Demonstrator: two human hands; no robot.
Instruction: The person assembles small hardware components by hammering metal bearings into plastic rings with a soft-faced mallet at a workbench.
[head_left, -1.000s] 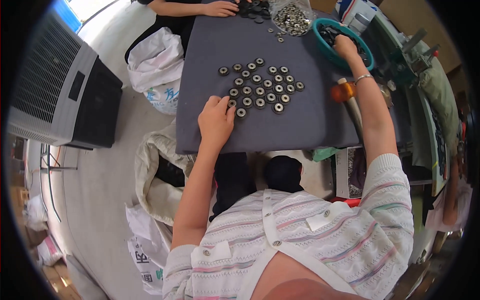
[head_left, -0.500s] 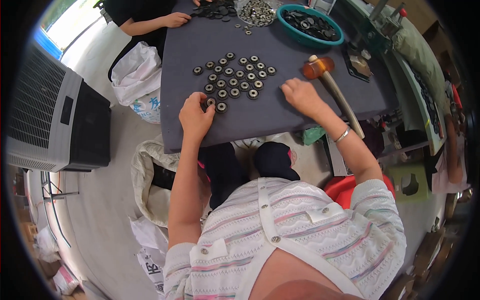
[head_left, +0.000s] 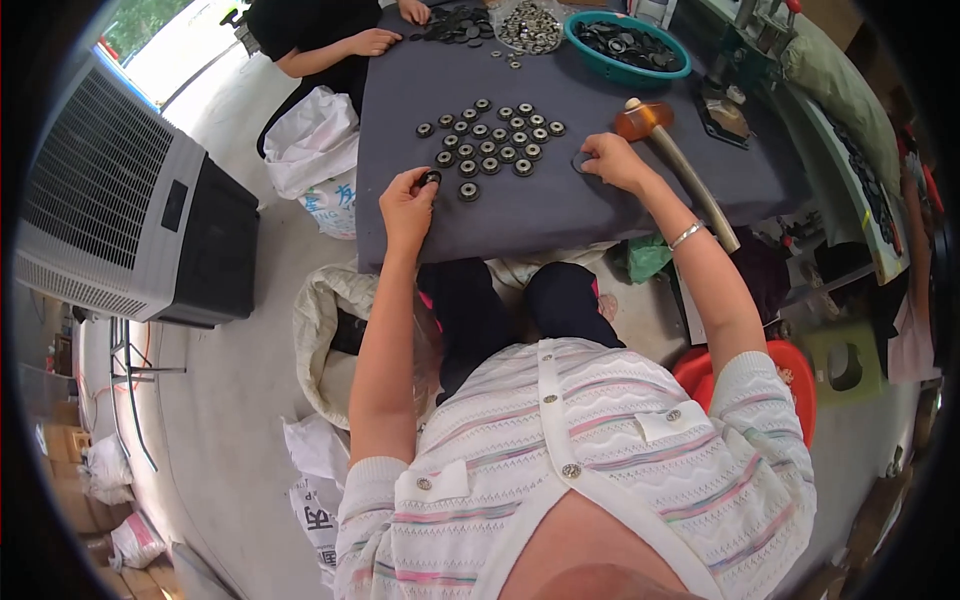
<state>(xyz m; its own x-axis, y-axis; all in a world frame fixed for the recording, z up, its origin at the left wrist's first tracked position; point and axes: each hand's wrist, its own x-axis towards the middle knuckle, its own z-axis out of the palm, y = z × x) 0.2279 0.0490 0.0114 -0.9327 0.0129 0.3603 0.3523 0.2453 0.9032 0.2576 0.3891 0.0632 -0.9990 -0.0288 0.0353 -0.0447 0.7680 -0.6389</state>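
Pinching a small dark ring [head_left: 432,178] between thumb and fingertips, the left hand [head_left: 407,205] is seen at the near edge of rows of about twenty finished round pieces [head_left: 490,140]. A thin black ring [head_left: 580,163] is pressed to the grey table [head_left: 560,215] under the right hand [head_left: 612,160], its fingers curled together. Beyond, a teal basin [head_left: 625,45] is judged still well stocked, so much appears left.

I see bright, even daylight, strongest at the overexposed upper left by the doorway. Shadows soft. Center sharp; strong fisheye bending and a black vignette at the rim, slight smear at edges.
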